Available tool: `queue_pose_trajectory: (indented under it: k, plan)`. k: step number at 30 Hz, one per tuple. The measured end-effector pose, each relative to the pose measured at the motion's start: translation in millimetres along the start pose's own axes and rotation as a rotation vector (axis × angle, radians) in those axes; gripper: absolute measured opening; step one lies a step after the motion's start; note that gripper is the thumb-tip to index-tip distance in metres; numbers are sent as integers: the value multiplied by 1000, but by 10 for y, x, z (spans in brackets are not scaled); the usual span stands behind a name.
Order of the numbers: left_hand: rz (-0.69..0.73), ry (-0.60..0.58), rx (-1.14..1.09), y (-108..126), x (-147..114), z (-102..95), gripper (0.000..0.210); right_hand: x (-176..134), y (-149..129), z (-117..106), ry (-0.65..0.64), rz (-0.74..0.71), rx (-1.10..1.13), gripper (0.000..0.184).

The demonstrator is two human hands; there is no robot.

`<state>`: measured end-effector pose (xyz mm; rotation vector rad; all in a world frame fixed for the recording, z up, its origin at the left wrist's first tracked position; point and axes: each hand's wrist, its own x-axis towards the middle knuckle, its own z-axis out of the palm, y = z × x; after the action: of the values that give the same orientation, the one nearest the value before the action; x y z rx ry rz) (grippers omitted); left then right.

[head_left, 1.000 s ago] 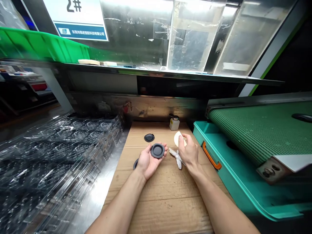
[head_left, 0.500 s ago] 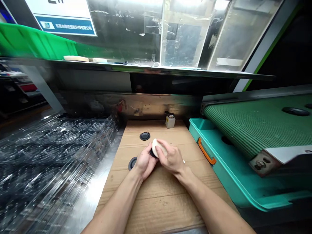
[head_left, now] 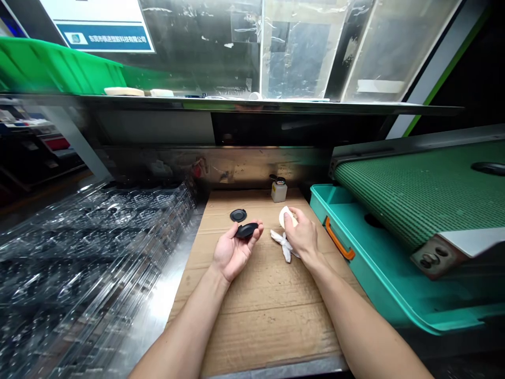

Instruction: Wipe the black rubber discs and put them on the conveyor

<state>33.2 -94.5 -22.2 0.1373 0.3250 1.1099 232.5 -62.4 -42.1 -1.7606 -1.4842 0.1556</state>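
Note:
My left hand (head_left: 233, 257), palm up, holds a round black plastic part (head_left: 246, 230) tilted between thumb and fingers. In my right hand (head_left: 303, 231) is a white sponge pad (head_left: 287, 217), pinched by the thumb and fingers and apart from the black part. A crumpled white cloth (head_left: 284, 245) lies on the cardboard (head_left: 260, 316) just left of my right wrist. Beyond my left hand another round black part (head_left: 238, 215) rests flat on the cardboard. At the far edge stands a small whitish bottle (head_left: 279, 190) with its dark cap lid flipped up.
Stacked clear plastic trays (head_left: 90, 252) fill the left side. At the right, a teal bin (head_left: 379, 273) with an orange handle (head_left: 339, 239) sits partly under a green conveyor belt (head_left: 426, 184). A metal shelf (head_left: 252, 107) with a green bin (head_left: 59, 66) crosses above.
My right hand has drawn the sponge pad away from the black part, to the right. The white cloth now shows. My left hand has opened its palm upward, still holding the part.

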Motion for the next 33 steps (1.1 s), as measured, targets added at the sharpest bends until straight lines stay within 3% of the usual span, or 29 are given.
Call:
queue_pose_trajectory:
  k: [8, 13, 15, 16, 18, 19, 20, 23, 24, 27, 28, 31, 33]
  plan:
    - [-87, 24, -39, 18, -19, -20, 41, 12, 87, 60, -35, 7, -37, 38]
    - [55, 113, 156, -62, 38, -30, 44, -36, -52, -2, 0, -30, 246, 39]
    - [192, 164, 324, -132, 79, -69, 46, -100, -163, -34, -117, -66, 453, 42]
    - [255, 176, 405, -169, 99, -94, 47, -135, -212, -46, -237, -104, 535, 42]
    - [341, 173, 526, -236, 132, -142, 49, -191, -274, -55, -496, -210, 591, 38]
    - [363, 168, 568, -261, 143, -160, 49, -205, -281, -54, -555, -251, 553, 34]
    - [369, 165, 601, -281, 150, -172, 50, -208, -274, -53, -540, -265, 483, 30]
    - [374, 191, 661, -310, 154, -167, 51, -170, -212, -57, -297, -203, 306, 28]
    - [374, 193, 670, -314, 153, -158, 51, -153, -195, -62, -288, -197, 317, 30]
    - [396, 192, 679, -321, 147, -129, 46, -124, -184, -85, -479, -269, 368, 31]
    - [396, 195, 683, -321, 145, -123, 43, -122, -190, -93, -480, -265, 321, 30]
    - [370, 207, 661, -307, 137, -114, 35, -132, -221, -111, -269, -155, 175, 30]
    - [337, 181, 617, -290, 136, -116, 32, -152, -245, -113, -280, -149, 279, 33]
